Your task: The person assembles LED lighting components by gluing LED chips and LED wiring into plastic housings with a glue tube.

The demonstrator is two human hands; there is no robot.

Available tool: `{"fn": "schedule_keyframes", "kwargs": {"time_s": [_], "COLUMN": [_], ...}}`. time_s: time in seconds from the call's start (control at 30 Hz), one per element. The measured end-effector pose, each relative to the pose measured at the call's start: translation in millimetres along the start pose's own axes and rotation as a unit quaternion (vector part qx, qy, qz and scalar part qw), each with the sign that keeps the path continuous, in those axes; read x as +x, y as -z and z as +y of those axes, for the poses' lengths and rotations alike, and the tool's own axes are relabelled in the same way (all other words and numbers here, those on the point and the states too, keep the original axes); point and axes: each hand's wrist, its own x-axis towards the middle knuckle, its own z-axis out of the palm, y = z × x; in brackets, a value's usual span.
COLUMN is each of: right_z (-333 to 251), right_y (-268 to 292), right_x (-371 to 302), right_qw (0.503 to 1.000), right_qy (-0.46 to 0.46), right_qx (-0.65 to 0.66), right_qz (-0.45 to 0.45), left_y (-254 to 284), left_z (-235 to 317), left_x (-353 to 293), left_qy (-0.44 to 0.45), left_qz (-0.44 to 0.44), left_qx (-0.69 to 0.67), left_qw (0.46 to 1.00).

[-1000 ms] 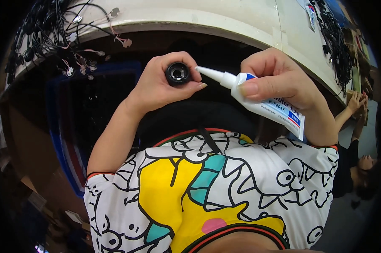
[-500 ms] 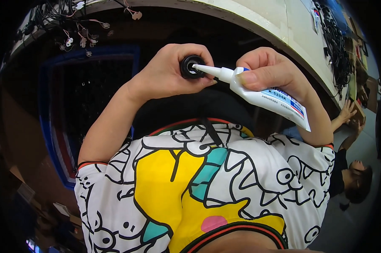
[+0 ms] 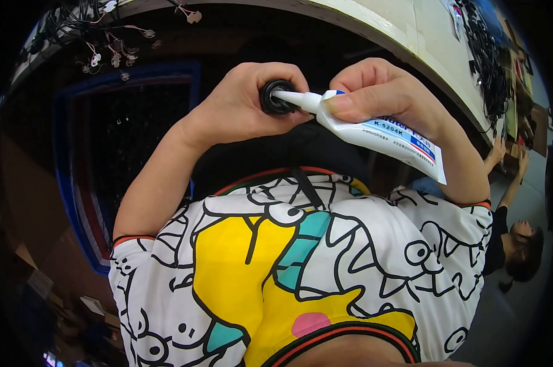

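My left hand (image 3: 249, 98) is wrapped round a round black part (image 3: 268, 105), its ring-shaped open end turned toward me. In my right hand (image 3: 377, 95) is a white and blue squeeze tube of glue (image 3: 405, 147), pinched near its neck between thumb and fingers. The tube's long white nozzle (image 3: 295, 98) points left, and its tip reaches into the black part's opening. What lies inside the opening is too dark to make out. Both hands are held in front of my chest, off the table.
A pale table (image 3: 374, 21) curves along the top, with black cables and small round wired discs (image 3: 96, 59) hanging over its left edge. More black cables (image 3: 487, 67) lie at its right. A blue-rimmed bin (image 3: 62, 159) stands at left. Another person (image 3: 524, 244) sits at far right.
The tube and my right hand have shifted a little left, and the nozzle tip sits deeper in the black part. My left hand has hardly moved.
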Motion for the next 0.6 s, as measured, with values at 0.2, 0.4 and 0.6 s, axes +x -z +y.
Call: {"fn": "schedule_keyframes", "kwargs": {"time_s": [0.2,0.4,0.6], "right_z": [-6.6,-6.3,4.5], "right_y": [-9.1,2.4,12.0], "right_x": [-13.0,-11.6,-7.4], "right_qw": [0.992,0.995,0.998], "right_qy": [0.019,0.003,0.016], "right_qx": [-0.102,-0.064,-0.007], "right_qz": [0.065,0.070,0.058], "left_y": [2.8,-0.3,-3.3], "left_z": [-5.5,-5.2,-3.2], "left_x": [1.3,5.5,12.0], "left_qy": [0.024,-0.005,-0.003], "left_qz": [0.011,0.042,0.038], "left_qx": [0.025,0.020,0.003], "left_qw": [0.999,0.999,0.999]}}
